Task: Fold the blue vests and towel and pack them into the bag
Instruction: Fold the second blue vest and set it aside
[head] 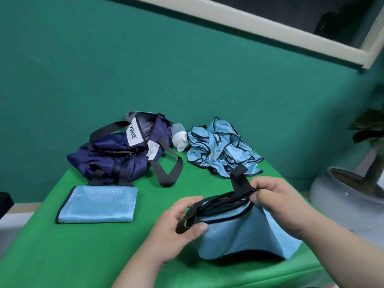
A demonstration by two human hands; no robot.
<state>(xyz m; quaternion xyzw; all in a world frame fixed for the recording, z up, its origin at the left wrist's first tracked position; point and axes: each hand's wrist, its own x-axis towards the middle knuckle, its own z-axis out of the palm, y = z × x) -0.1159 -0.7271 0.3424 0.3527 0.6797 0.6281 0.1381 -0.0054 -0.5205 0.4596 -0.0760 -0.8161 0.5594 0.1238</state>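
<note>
A teal wall (187, 69) stood behind the green surface (62, 246), and the work sat near its front edge. The left grip (178, 223) pinched a black strap loop of the vest (239, 231) between thumb and curled fingers. The right grip (278, 204) pinched the bunched black trim at the other end of the top edge. The blue cloth hung from both and pooled on the surface below. To fold it well, I judged the two straps should be brought level and the top edge pulled taut. Then the body could be laid flat and smoothed before doubling, or the slippery fabric would slide out of line. The navy bag (116, 154) lay slumped at the back left, well apart from both grips. Its mouth faced away from me, so I could not tell what it held. A folded blue piece (97, 204), vest or towel, lay just in front of it. A pile of blue vests (222, 150) waited crumpled at the back right, beside a white bottle (179, 140).
</note>
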